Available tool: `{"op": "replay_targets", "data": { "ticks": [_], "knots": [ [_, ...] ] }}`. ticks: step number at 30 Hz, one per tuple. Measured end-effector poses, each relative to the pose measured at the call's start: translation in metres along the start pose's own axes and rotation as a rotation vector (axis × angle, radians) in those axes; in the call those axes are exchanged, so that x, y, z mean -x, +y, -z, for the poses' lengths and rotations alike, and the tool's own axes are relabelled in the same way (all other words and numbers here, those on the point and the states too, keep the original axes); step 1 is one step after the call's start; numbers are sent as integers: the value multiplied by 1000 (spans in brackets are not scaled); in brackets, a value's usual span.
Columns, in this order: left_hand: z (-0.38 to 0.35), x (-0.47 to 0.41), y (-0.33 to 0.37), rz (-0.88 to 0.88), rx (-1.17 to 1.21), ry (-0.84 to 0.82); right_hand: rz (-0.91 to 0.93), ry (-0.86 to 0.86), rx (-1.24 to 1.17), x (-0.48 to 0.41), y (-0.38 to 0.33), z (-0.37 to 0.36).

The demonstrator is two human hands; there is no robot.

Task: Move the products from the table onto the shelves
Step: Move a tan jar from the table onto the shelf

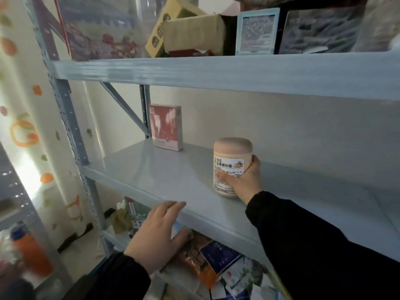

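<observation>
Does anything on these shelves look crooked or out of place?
Yes. On the top shelf, the yellow box leans askew against a tan carton. Lower down, packets lie in a loose heap. The red box and the jar in the right hand stand upright.

The jar (pixel 233 146) bears a label (pixel 229 166) reading 桂花 坚果藕粉羹; its smaller print is too blurred.
</observation>
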State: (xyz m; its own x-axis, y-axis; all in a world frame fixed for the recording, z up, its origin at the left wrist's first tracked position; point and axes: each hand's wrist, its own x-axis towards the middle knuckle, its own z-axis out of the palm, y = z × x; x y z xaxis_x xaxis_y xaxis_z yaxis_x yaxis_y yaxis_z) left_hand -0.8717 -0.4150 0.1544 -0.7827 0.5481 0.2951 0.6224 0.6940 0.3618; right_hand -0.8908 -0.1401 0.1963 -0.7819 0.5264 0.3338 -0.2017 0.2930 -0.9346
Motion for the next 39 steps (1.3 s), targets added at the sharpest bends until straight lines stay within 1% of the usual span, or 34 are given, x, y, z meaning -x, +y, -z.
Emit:
{"op": "replay_targets", "data": {
  "ticks": [2, 5, 7, 10, 13, 15, 18, 21, 23, 24, 26, 30, 32, 35, 39],
  "knots": [
    [-3, -34, -8, -18, -82, 17, 17, -37, -16, -24, 13, -21],
    [-9, -74, -28, 25, -181, -68, 57, -93, -34, -55, 33, -48],
    [-12, -89, -44, 31, -244, -93, 69, -127, -18, -71, 43, -63],
    [-12, -102, -65, 57, -293, -126, 78, -116, 27, -87, 52, -83],
    [-7, -115, -91, 78, -304, -189, 79, -116, 83, -100, 54, -100],
    [-2, -126, -110, 89, -299, -223, 66, -86, 147, -108, 56, -108],
    [6, -141, -134, 38, -317, -252, 40, -18, 296, -118, 57, -118],
    [8, -149, -144, -87, -324, -213, -30, -35, 361, -128, 59, -121],
    [4, -149, -149, -161, -312, -105, -95, -61, 456, -133, 59, -124],
    [2, -148, -152, -165, -288, -66, -123, -70, 538, -134, 58, -126],
    [-3, -150, -156, -144, -240, -51, -157, -68, 687, -139, 59, -131],
    [-5, -149, -159, -153, -196, -10, -224, -118, 869, -149, 61, -139],
    [-5, -149, -159, -135, -196, -32, -264, -144, 937, -154, 61, -140],
    [-7, -150, -161, -140, -166, -10, -278, -146, 1002, -157, 62, -142],
    [-4, -149, -160, -109, -203, -59, -280, -163, 1020, -158, 65, -143]
  ]
}}
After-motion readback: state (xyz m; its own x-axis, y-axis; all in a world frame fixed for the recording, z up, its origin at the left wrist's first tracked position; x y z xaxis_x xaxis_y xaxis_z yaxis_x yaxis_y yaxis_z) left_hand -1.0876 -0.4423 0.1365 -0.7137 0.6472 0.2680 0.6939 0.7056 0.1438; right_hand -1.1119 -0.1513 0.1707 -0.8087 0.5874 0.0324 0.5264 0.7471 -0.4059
